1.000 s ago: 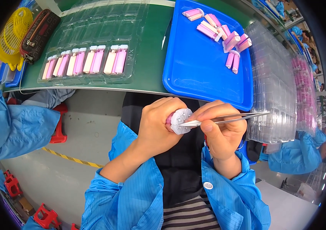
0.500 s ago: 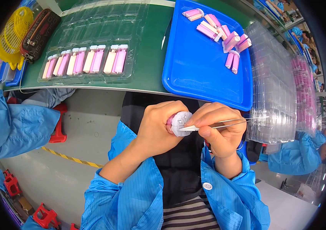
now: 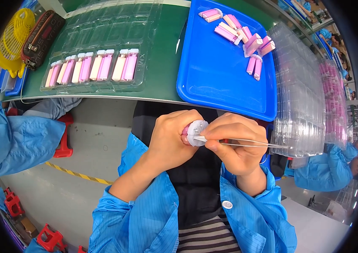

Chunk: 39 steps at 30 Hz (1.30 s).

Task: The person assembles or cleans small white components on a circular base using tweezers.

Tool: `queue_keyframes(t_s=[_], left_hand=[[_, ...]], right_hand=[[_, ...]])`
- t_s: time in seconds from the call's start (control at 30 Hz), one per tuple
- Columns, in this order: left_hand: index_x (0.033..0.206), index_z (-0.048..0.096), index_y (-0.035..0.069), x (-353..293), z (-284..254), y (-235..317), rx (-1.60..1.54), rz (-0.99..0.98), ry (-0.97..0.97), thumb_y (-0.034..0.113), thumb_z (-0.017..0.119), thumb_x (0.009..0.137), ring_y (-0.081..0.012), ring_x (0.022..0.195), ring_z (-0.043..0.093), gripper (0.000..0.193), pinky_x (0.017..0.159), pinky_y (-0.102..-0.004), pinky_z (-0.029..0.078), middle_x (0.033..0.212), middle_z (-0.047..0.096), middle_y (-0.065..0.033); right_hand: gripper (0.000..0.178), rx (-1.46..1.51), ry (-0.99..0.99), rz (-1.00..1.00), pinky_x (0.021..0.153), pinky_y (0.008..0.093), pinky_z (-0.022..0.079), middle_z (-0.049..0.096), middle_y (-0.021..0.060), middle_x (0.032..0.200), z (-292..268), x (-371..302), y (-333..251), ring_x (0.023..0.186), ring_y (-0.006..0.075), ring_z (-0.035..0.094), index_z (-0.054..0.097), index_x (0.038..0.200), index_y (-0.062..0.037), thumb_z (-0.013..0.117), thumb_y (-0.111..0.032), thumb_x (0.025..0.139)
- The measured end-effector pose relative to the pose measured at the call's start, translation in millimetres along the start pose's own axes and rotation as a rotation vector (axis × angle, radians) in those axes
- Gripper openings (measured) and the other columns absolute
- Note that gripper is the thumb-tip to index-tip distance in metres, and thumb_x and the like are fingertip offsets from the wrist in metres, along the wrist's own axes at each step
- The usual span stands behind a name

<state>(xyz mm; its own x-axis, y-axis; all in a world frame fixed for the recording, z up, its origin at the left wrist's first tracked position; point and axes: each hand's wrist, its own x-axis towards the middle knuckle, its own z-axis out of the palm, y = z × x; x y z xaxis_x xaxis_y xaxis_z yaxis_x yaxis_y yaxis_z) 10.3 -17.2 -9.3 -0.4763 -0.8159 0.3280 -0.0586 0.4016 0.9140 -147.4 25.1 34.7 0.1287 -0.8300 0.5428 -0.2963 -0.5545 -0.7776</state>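
Wrapped in my left hand (image 3: 172,137) is a pink piece with a round white ribbed end (image 3: 196,131) turned toward my right; most of its body is hidden by the fingers. My right hand (image 3: 238,141) pinches metal tweezers (image 3: 250,141) between thumb and fingers. Their pale tips touch or nearly touch the white end; exact contact cannot be made out. Both hands are held over my lap, just below the bench edge. Similar pink and cream pieces (image 3: 253,44) lie in the blue tray (image 3: 225,101) beyond my right hand.
A clear plastic tray (image 3: 103,87) holding several pink-and-cream pieces stands on the green bench (image 3: 164,55). Stacked clear trays (image 3: 299,105) rise at the right. A yellow fan (image 3: 16,38) and a dark pouch (image 3: 42,42) sit far left. Blue-clad people (image 3: 18,135) are on both sides.
The tweezers have tilted, their rear end swinging lower, and my right hand has shifted slightly left and turned. My left hand keeps its grip on the pink piece.
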Motion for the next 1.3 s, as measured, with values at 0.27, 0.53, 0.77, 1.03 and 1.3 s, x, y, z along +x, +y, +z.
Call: queue_keyframes(t_s=[0.27, 0.53, 0.77, 1.03, 1.3], left_hand=[[0.081, 0.061, 0.004, 0.0, -3.2, 3.6, -0.037, -0.002, -0.058, 0.001, 0.077, 0.064, -0.0281, 0.067, 0.065, 0.023, 0.058, -0.0336, 0.049, 0.074, 0.063, -0.0106], [0.081, 0.061, 0.004, -0.7, -1.9, 2.8, -0.02, 0.015, -0.061, 0.001, 0.076, 0.064, -0.0279, 0.066, 0.064, 0.023, 0.057, -0.0339, 0.049, 0.072, 0.062, -0.0101], [0.08, 0.061, 0.004, -0.4, 0.9, 3.6, 0.011, 0.039, -0.011, 0.0, 0.075, 0.064, -0.0284, 0.066, 0.063, 0.021, 0.057, -0.0343, 0.048, 0.072, 0.062, -0.0102], [0.076, 0.06, 0.006, 0.0, 6.4, 1.6, 0.142, 0.135, 0.109, -0.001, 0.074, 0.062, -0.0283, 0.063, 0.059, 0.02, 0.055, -0.0364, 0.046, 0.069, 0.06, -0.0087], [0.078, 0.06, 0.002, -1.4, 4.8, -8.5, 0.266, 0.161, 0.133, 0.001, 0.076, 0.065, -0.03, 0.065, 0.059, 0.021, 0.057, -0.0344, 0.046, 0.071, 0.059, -0.0113]], right_hand=[[0.018, 0.353, 0.13, 0.045, 0.068, 0.0292, 0.054, 0.069, 0.0177, 0.088, 1.8, -16.8, 17.9, 0.078, 0.0215, 0.068, 0.068, 0.093, 0.0037, 0.074, 0.002, 0.076], [0.015, 0.277, 0.066, -0.019, 0.068, 0.0288, 0.054, 0.069, 0.0177, 0.086, 0.0, -13.3, 17.8, 0.078, 0.022, 0.068, 0.068, 0.091, 0.0038, 0.073, 0.003, 0.076], [0.01, 0.369, 0.231, 0.127, 0.067, 0.0275, 0.053, 0.069, 0.0173, 0.086, 10.2, -18.1, 10.8, 0.076, 0.0202, 0.066, 0.066, 0.089, 0.006, 0.069, 0.006, 0.08], [0.01, 0.359, 0.262, 0.114, 0.066, 0.0271, 0.052, 0.068, 0.0171, 0.085, 13.4, -16.9, 10.7, 0.075, 0.0194, 0.065, 0.066, 0.09, 0.0063, 0.07, 0.005, 0.081], [0.016, -0.094, 0.072, -0.026, 0.062, 0.0292, 0.053, 0.068, 0.014, 0.081, 6.9, -2.5, -1.8, 0.07, 0.0225, 0.068, 0.07, 0.086, 0.0015, 0.077, 0.002, 0.071]])
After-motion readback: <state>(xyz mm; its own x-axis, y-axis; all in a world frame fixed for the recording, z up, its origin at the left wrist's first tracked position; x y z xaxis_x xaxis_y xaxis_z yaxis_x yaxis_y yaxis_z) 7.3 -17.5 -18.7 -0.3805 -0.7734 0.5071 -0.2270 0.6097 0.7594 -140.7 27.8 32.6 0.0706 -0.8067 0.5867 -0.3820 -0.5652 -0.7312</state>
